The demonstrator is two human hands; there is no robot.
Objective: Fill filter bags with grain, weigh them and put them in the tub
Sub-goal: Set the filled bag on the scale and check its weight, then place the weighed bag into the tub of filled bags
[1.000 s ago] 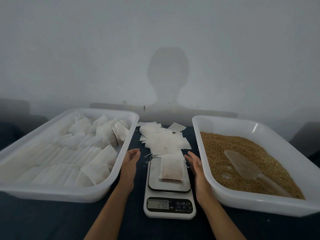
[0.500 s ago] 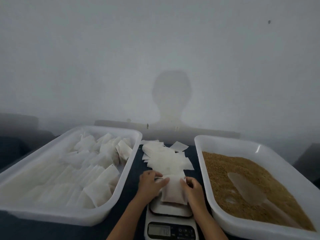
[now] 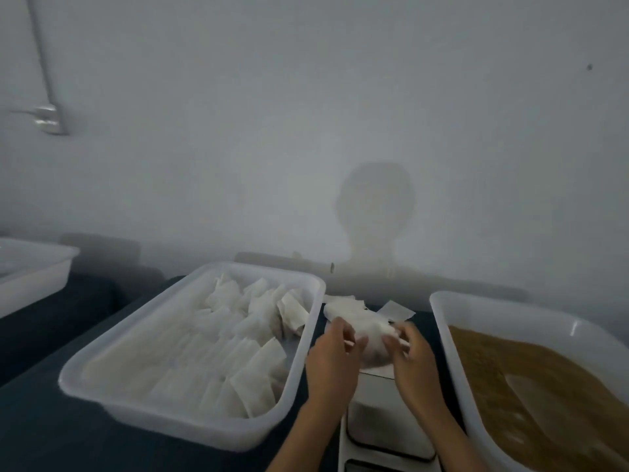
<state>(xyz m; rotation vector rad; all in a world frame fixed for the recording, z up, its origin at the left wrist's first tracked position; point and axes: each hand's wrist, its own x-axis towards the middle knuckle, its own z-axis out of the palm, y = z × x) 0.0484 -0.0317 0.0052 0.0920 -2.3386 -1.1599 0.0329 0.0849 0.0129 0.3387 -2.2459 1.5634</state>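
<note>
Below the wrists sits the scale [image 3: 384, 424], its platform bare. Just above it, the left hand [image 3: 332, 361] and right hand [image 3: 413, 359] pinch a filled filter bag [image 3: 372, 345] between them, fingers curled on its upper edge. Beyond the fingertips lie empty bags [image 3: 354, 310]. Left of the left hand, a white tub [image 3: 136, 338] holds rows of filled bags [image 3: 218, 356]. Right of the right hand, another tub [image 3: 446, 321] holds brown grain [image 3: 510, 369].
</note>
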